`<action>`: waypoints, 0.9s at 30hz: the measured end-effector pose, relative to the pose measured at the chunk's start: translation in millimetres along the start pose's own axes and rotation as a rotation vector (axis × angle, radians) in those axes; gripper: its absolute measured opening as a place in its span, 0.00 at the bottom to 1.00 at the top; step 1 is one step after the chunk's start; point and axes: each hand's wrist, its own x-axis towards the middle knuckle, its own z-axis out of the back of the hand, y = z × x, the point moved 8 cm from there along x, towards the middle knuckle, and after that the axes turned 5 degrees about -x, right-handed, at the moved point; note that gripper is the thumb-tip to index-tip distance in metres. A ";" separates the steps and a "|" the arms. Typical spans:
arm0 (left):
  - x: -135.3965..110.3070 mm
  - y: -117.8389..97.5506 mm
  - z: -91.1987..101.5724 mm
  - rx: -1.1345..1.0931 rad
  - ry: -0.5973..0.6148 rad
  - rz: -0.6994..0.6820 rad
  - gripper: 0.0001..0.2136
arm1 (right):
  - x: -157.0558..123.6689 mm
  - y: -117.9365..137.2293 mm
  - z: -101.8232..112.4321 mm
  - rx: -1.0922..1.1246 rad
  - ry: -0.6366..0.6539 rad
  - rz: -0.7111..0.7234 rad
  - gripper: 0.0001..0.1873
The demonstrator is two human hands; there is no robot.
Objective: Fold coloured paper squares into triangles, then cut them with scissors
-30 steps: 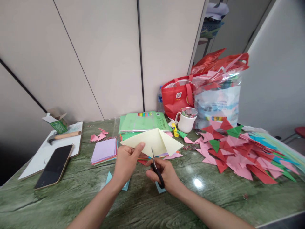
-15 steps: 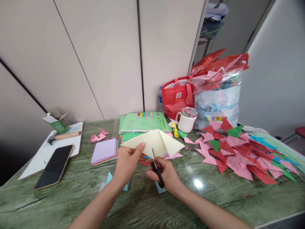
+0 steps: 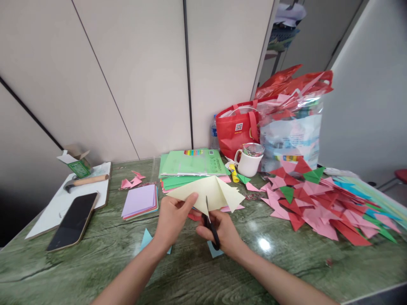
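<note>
A folded sheet of pale yellow paper [image 3: 203, 190] is pinched by its left side between the thumb and fingers of my left hand [image 3: 174, 214]. In my right hand [image 3: 224, 231] are black-handled scissors [image 3: 213, 235], their blades pointing up at the paper's lower edge. One blade lies across the front of the paper. Behind and under the paper, pink and red scraps show in part. Light blue paper pieces [image 3: 215, 250] lie on the table below my hands, partly covered by them.
Left are a stack of square coloured paper [image 3: 138, 202], a phone [image 3: 73, 221] and a hammer [image 3: 87, 181]. Green paper packs [image 3: 193, 163], a glue stick [image 3: 233, 173] and a white mug [image 3: 249, 163] stand behind. Cut red and pink paper [image 3: 318, 203] is heaped at right, before bags [image 3: 291, 135].
The yellow paper has dropped slightly and its right side has bent. My left hand has shifted a little right. The scissor blades have moved slightly right along the paper.
</note>
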 end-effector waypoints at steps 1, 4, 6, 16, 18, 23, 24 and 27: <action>0.0 -0.2 -0.2 -0.004 0.003 -0.001 0.16 | 0.1 0.4 0.0 -0.006 -0.001 0.001 0.25; 0.1 -0.5 -0.3 0.000 0.007 -0.009 0.16 | 0.1 0.7 0.4 -0.041 -0.006 0.004 0.26; 0.2 -0.3 0.0 0.007 0.004 -0.011 0.17 | 0.1 0.3 0.9 -0.067 -0.007 0.009 0.26; -1.1 0.7 0.5 0.006 -0.020 0.002 0.16 | 0.5 -0.4 2.4 -0.084 -0.017 0.021 0.25; -1.3 0.1 0.6 0.009 -0.025 0.004 0.15 | 0.2 -1.4 2.1 -0.071 -0.015 0.009 0.25; 0.0 -0.2 3.1 -0.007 -0.065 0.000 0.12 | -0.9 -4.4 0.8 -0.048 -0.007 -0.018 0.23; 0.4 0.5 3.3 -0.011 -0.069 0.001 0.11 | -0.9 -5.1 0.5 -0.047 -0.005 -0.025 0.24; 1.2 2.9 2.9 -0.017 -0.070 0.005 0.11 | -0.5 -6.8 -0.1 -0.035 0.001 -0.039 0.24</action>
